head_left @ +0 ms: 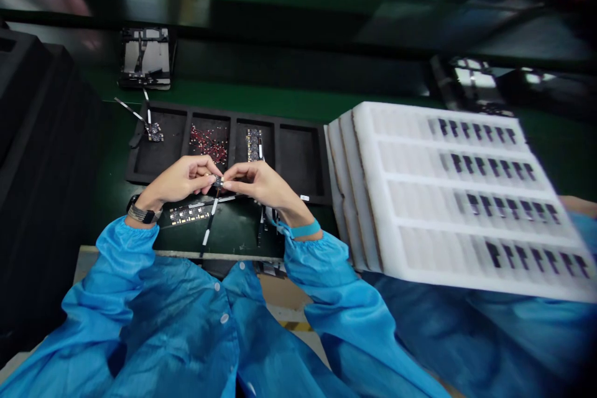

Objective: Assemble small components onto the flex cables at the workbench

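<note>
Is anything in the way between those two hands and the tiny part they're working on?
Nothing visible. The left hand and right hand both pinch the small electronic part directly with bare fingertips, over the near edge of the black compartment tray.

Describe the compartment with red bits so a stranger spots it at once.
Find the long black four-compartment tray on the green bench, beyond the small dark part pinched between left hand and right hand. Its second compartment from the left holds scattered tiny red pieces; its neighbours hold dark circuit boards.
</note>
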{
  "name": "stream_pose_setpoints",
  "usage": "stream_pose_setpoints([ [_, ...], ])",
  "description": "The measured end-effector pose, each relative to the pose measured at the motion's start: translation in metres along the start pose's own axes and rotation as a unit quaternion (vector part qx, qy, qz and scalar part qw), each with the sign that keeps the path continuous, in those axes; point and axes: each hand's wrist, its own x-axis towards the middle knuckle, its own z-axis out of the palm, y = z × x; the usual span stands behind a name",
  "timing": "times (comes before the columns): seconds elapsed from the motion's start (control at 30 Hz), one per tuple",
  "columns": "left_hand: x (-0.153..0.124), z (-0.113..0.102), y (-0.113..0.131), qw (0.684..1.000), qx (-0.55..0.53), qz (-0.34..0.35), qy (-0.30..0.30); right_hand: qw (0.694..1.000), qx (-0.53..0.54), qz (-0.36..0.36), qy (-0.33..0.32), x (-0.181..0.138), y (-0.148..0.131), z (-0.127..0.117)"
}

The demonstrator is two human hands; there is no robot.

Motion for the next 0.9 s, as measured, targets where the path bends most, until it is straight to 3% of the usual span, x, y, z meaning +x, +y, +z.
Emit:
stream_pose_setpoints([
  [0.07,-0.006,-0.010,0.005,0.998,-0.039,0.010,0.038,0.995,-0.055,-0.053,0.067,0.000,-0.008,-0.007],
  [0.17,-0.017,-0.032,0.010,0.975,-0.135,0.073,0.160,0.980,-0.121,-0.096,0.129,0.006,-0.015,-0.017],
  [0.27,-0.025,-0.052,0.010,0.921,-0.241,0.136,0.273,0.974,-0.191,-0.101,0.064,0.026,-0.013,-0.016],
  [0.37,-0.028,-0.064,0.008,0.875,-0.308,0.148,0.342,0.954,-0.286,-0.095,0.004,0.054,-0.005,-0.010],
  [0.53,-0.030,-0.071,0.005,0.835,-0.366,0.166,0.376,0.903,-0.425,-0.047,0.042,0.090,0.006,-0.006],
  [0.67,-0.030,-0.074,0.003,0.829,-0.371,0.168,0.384,0.874,-0.483,-0.028,0.041,0.099,0.016,-0.001],
  [0.77,-0.030,-0.074,0.002,0.830,-0.373,0.166,0.379,0.876,-0.480,-0.031,0.035,0.096,0.017,0.001],
  [0.9,-0.031,-0.073,0.000,0.830,-0.385,0.175,0.364,0.916,-0.397,-0.030,0.046,0.081,0.007,-0.001],
])
